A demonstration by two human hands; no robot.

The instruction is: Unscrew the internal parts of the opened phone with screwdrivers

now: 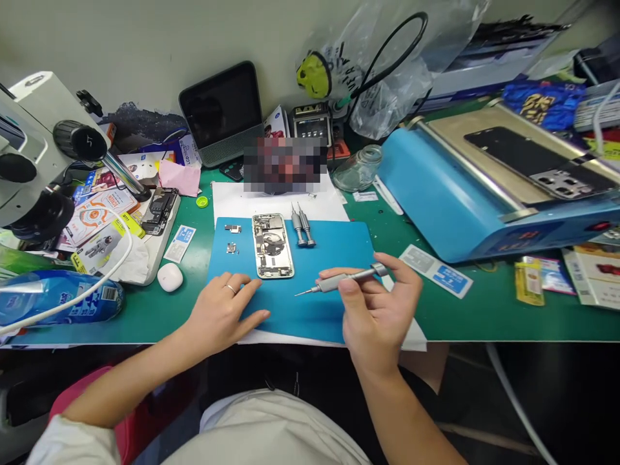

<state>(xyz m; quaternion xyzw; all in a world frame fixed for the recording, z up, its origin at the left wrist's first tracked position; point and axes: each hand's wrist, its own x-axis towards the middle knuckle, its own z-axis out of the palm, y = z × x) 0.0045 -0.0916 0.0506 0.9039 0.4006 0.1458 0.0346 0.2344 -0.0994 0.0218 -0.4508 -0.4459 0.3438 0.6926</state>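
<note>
Two bare hands hover over or rest on the near half of a blue mat [300, 321]; over the head feed I cannot settle which. Left hand [220, 307]: palm down, fingers loosely spread, grasping nothing that I can see. Its index fingertip sits right by the lower left corner of the opened phone [274, 248]; contact I cannot confirm. Right hand [380, 313]: grasping a grey screwdriver [334, 283] between thumb and fingers. The driver's tip points left, nearer than the phone's lower edge and apart from it.

Phone position: flat on the mat, internals up, just ahead of the left fingertips and ahead-left of the right hand. To its left I log an upper loose part [233, 228] and a lower loose part [232, 248]. To its right, two spare drivers [297, 227] lie side by side, tips away from the person.

Left of the mat, on the green bench [145, 316]: a smooth white case [170, 277].

Farther back, I note a white sheet [227, 197] partly under the mat, a glass jar [358, 169] beside it, and a dark-screened device [220, 116] near the wall.
</note>
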